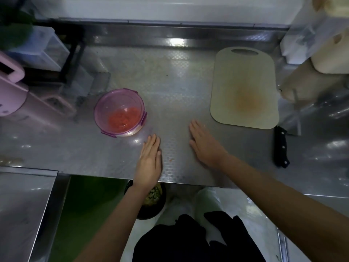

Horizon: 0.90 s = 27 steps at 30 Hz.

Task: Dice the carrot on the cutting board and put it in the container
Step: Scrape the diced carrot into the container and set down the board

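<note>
Both hands lie flat on the steel counter (179,82), palms down, holding nothing.

Left hand (150,161): fingers straight and close together, thumb alongside, wrist at the near counter edge.

Right hand (204,144): fingers straight, slightly spread, pointing away and a little leftward. The hands are near each other, not touching.

Container (113,99): round, purple-tinted clear plastic with clip tabs on the rim, and uncovered. It sits just beyond the left hand's fingertips and to their left, apart from them. Diced carrot (123,119) lies inside as an orange heap against the wall nearest the left hand.

Cutting board (243,72): pale, with rounded corners and a handle slot at the far end. It lies beyond and to the right of the right hand. Its near left corner is close to the right fingertips, not touching. An orange stain (245,100) marks the middle of its surface.

Knife (281,148): black riveted handle, on the counter well to the right of the right hand, just off the board's near right corner. The blade points away from the person; it is blurred.

One small orange scrap (171,159) lies on the counter between the hands, nearer the left thumb.

Far to the left of the left hand, past the container, are a pink appliance (11,91) and a clear drawer unit (43,48).

Below the left wrist, under the counter edge, is a dark bowl (153,201) with greenish contents, partly hidden by the forearm.
</note>
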Available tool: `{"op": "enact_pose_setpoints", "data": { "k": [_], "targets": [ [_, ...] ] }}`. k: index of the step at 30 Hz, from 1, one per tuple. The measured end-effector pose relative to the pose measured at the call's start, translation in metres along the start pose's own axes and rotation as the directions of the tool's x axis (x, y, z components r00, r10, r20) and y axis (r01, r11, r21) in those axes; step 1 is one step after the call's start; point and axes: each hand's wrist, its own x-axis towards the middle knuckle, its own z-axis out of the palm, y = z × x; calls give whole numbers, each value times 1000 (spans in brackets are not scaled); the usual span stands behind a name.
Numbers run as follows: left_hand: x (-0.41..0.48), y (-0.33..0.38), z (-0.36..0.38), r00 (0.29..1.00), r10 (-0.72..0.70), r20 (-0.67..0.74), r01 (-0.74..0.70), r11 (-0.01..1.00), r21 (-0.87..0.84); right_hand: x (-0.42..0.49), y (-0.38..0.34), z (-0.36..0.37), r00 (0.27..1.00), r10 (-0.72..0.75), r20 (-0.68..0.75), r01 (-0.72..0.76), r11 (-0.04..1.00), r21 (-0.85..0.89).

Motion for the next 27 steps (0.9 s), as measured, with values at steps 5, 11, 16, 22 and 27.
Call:
{"op": "enact_pose_setpoints", "data": {
  "k": [5,11,16,22,27],
  "targets": [
    [-2,6,5,999,-29,-35,28,999,-32,-45,-15,21,953,-282,110,269,955,123],
    [0,32,26,1000,8,2,-8,993,-115,-57,14,4,984,91,-156,-48,965,260],
    [-7,72,49,978,133,160,-81,952,-295,-72,41,7,941,307,-142,-277,940,197],
    [-7,43,27,999,10,-37,-18,976,-218,-62,-16,37,983,155,-100,-142,981,130],
    [-22,1,8,998,70,-5,-70,993,91,-52,-36,30,991,-106,-86,113,991,77]
  ]
}}
